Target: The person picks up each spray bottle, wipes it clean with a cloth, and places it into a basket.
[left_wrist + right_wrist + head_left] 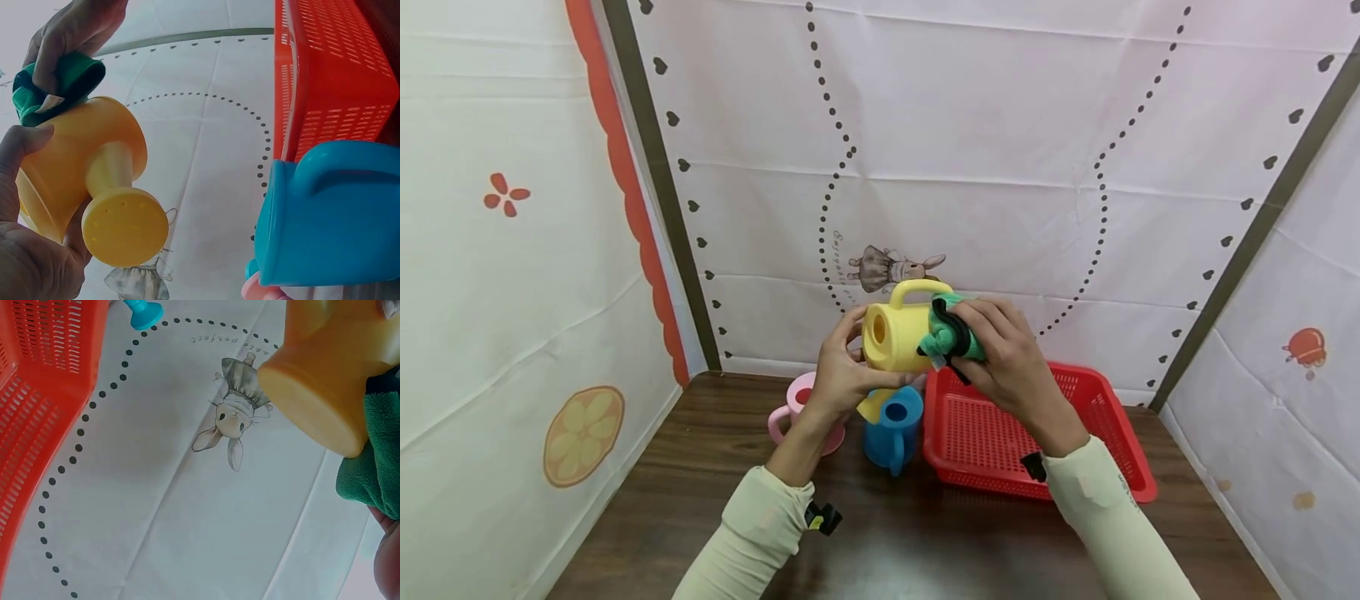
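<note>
A yellow toy watering can (904, 335) is held up above the table, tipped on its side. My left hand (842, 367) grips it round the top end, thumb and fingers on opposite sides. In the left wrist view its round sprinkler head (125, 226) points toward the camera. My right hand (1009, 358) holds a bunched green cloth (957, 333) with dark edging against the can's base end. The right wrist view shows the cloth (378, 450) touching the can (319, 394) beside its bottom.
Below the hands stand a blue watering can (892, 429) and a pink watering can (801, 396), the pink one partly behind my left forearm. A red perforated basket (992, 433) sits at the right. Printed cloth walls (970, 125) enclose the wooden table (715, 475).
</note>
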### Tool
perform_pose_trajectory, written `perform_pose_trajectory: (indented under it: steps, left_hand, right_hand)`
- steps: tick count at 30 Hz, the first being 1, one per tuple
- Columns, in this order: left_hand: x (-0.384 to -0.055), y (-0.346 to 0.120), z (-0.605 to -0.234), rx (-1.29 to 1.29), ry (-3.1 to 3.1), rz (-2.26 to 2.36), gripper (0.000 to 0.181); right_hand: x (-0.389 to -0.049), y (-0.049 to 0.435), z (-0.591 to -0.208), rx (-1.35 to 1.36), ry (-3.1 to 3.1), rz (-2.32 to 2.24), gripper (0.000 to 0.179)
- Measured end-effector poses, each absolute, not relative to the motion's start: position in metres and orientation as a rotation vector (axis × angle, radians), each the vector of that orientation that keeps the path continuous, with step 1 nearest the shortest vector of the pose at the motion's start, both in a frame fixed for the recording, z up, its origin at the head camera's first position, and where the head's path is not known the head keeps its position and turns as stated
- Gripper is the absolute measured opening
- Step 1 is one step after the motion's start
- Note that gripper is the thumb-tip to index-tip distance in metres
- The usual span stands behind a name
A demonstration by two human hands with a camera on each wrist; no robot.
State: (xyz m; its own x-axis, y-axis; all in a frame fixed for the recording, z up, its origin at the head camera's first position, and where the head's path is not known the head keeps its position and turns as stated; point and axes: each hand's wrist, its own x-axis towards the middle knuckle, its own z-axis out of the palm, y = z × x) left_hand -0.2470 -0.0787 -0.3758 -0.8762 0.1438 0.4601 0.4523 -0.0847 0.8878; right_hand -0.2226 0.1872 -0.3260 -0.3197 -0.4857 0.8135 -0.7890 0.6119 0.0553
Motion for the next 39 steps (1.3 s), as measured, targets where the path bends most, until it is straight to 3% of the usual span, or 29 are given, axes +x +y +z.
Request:
perform_pose_trajectory:
  steps: [13, 25, 35, 39]
  left_hand:
    - [-0.248, -0.078, -0.375, -0.656, -1.991, -1.986, 0.098]
    - [-0.25, -0.078, -0.379, -0.665, -2.012, -1.895, 0.076]
    - [-0.241, -0.082, -0.375, -0.611, -1.897, -2.214, 0.101]
    - [-0.241, -0.087, -0.372, -0.592, -1.909, -2.184, 0.102]
  right_hand:
    - [-0.219, 0.162, -0.323, 1.054, -1.974, 0.447, 0.063]
    - [-0.205, 0.119, -0.312, 1.155, -1.828, 0.221, 0.081]
    - [-0.21, 0.153, -0.316, 1.06, -1.914, 0.307, 0.074]
    - [-0.217, 0.173, -0.32, 0.995, -1.945, 0.375, 0.065]
